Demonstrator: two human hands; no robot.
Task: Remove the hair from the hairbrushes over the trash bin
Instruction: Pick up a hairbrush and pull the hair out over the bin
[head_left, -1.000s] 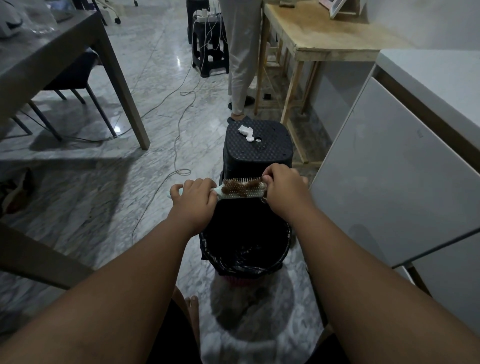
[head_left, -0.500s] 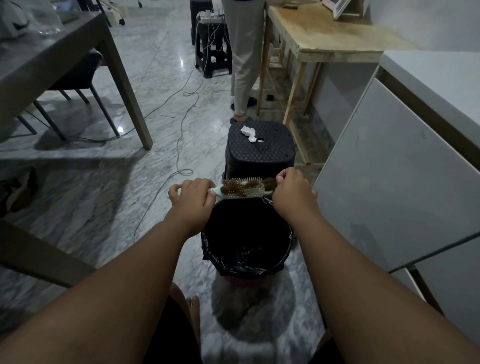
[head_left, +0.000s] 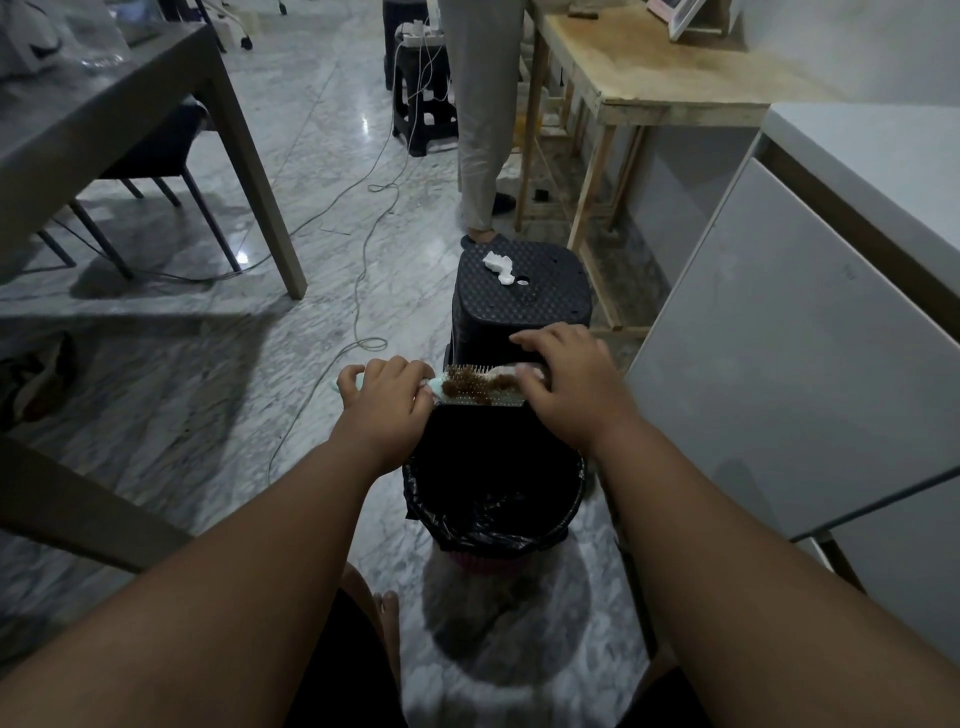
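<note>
A pale green hairbrush (head_left: 480, 394) lies level over the far rim of the trash bin (head_left: 493, 525), which is lined with a black bag. A clump of brown hair (head_left: 475, 383) is tangled in its bristles. My left hand (head_left: 387, 397) grips the brush handle. My right hand (head_left: 563, 382) rests on the brush's right end, with fingers spread over the head and a thumb at the hair. Whether it pinches any hair is hidden.
A black stool (head_left: 522, 301) with a crumpled white tissue (head_left: 497, 266) stands just behind the bin. Another person's legs (head_left: 483, 130) stand further back by a wooden table (head_left: 649, 78). A white cabinet (head_left: 805, 338) is at right, a grey table (head_left: 93, 119) at left, and cables (head_left: 363, 291) lie on the floor.
My right hand has moved back onto the right end of the brush with its fingers spread over the head. The brush now tilts its bristles more toward me.
</note>
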